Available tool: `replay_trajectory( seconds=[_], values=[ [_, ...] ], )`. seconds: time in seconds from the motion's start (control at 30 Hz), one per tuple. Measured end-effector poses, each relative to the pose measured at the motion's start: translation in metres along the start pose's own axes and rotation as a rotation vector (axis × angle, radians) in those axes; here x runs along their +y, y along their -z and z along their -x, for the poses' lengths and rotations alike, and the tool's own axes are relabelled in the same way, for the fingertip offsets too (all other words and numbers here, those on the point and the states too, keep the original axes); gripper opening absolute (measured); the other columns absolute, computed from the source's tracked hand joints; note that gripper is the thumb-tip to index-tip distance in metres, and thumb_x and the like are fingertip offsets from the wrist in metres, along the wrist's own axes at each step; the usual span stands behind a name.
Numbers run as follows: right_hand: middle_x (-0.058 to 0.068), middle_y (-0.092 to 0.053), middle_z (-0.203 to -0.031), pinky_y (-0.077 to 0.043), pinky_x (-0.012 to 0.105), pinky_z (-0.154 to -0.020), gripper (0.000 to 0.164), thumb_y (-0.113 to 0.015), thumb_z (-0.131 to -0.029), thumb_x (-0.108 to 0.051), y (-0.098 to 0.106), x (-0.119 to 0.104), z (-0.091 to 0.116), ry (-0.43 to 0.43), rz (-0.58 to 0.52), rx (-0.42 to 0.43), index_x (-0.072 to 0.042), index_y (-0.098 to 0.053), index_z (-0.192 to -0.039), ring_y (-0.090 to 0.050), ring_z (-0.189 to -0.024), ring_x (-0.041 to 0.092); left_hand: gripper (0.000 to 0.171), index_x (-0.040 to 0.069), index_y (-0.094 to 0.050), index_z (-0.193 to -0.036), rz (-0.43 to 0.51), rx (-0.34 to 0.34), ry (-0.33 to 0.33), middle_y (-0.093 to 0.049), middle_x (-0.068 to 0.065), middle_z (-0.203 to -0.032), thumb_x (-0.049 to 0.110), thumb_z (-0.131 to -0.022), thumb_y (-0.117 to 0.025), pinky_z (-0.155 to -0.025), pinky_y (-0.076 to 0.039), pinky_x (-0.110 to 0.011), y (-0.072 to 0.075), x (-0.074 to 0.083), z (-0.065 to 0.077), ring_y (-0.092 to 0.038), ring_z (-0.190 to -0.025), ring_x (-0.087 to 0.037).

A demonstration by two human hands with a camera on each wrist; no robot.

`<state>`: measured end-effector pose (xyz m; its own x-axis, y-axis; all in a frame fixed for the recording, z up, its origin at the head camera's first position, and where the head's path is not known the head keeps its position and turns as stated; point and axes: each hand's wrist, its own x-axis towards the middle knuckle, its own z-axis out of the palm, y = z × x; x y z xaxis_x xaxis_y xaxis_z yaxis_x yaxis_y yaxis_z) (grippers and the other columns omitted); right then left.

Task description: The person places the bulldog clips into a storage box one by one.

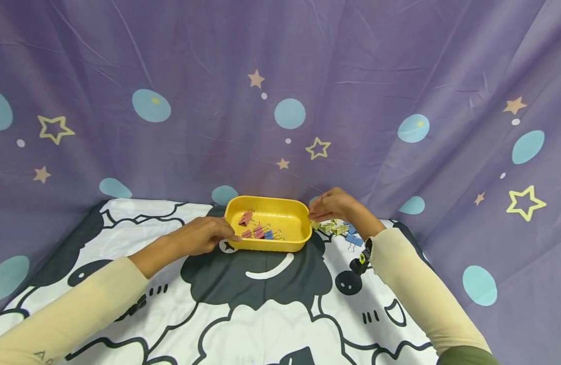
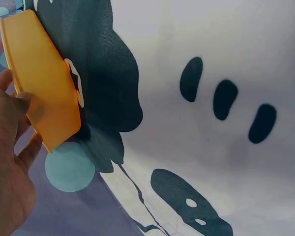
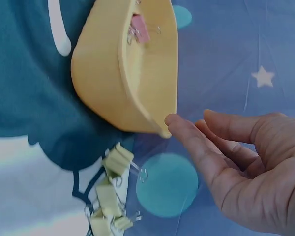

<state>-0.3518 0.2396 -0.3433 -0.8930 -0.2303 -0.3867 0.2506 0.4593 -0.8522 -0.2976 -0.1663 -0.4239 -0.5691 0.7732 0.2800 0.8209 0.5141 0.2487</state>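
Note:
A yellow plastic tray (image 1: 266, 245) stands at the back of the cloth-covered table. Several binder clips lie inside it: pink ones (image 1: 259, 231) and a blue one (image 1: 268, 234). My left hand (image 1: 206, 234) pinches the rim at the tray's left end, fingertips bent over the edge. At the opposite end is my right hand (image 1: 333, 205), with nothing in its grasp. In the right wrist view its fingers (image 3: 201, 162) are only loosely bent, and one fingertip meets or nearly meets the tray's corner.
Right of the tray lie several yellow binder clips (image 1: 333, 228), with blue binder clips (image 1: 353, 240) beside them, partly behind the right wrist. A purple patterned curtain (image 1: 193, 126) rises behind the table. The table cloth (image 1: 262, 324) has a black-and-white cartoon print.

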Motion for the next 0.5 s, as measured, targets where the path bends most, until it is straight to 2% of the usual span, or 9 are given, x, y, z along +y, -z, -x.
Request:
replay_trajectory(
  seconds=[0.17, 0.37, 0.5],
  values=[
    [0.037, -0.066, -0.149, -0.058, 0.053, -0.117, 0.034, -0.065, -0.108, 0.003, 0.016, 0.008, 0.004, -0.012, -0.004, 0.039, 0.015, -0.069, -0.139, -0.073, -0.135, 0.046, 0.052, 0.021, -0.09, -0.12, -0.002, -0.003, 0.006, -0.085, 0.005, -0.115, -0.017, -0.093, -0.067, -0.087, -0.063, -0.037, 0.001, 0.001, -0.001, -0.073, -0.106, -0.012],
    [0.033, -0.073, -0.14, -0.056, 0.055, -0.119, 0.037, -0.065, -0.107, 0.004, 0.03, 0.018, 0.01, -0.036, 0.029, 0.079, 0.016, -0.066, -0.142, -0.075, -0.133, 0.045, 0.055, 0.022, -0.09, -0.119, 0.019, -0.021, 0.024, -0.084, 0.004, -0.109, -0.019, -0.092, -0.065, -0.083, -0.057, -0.032, 0.002, 0.001, -0.002, -0.068, -0.101, -0.011],
    [0.024, -0.085, -0.116, -0.062, 0.05, -0.112, 0.031, -0.066, -0.107, 0.005, 0.04, 0.025, 0.014, -0.032, 0.037, 0.103, 0.016, -0.071, -0.135, -0.081, -0.123, 0.04, 0.056, 0.022, -0.09, -0.12, 0.025, -0.031, 0.03, -0.083, 0.002, -0.106, -0.02, -0.092, -0.065, -0.082, -0.055, -0.031, 0.001, 0.001, -0.002, -0.065, -0.1, -0.011]
  ],
)
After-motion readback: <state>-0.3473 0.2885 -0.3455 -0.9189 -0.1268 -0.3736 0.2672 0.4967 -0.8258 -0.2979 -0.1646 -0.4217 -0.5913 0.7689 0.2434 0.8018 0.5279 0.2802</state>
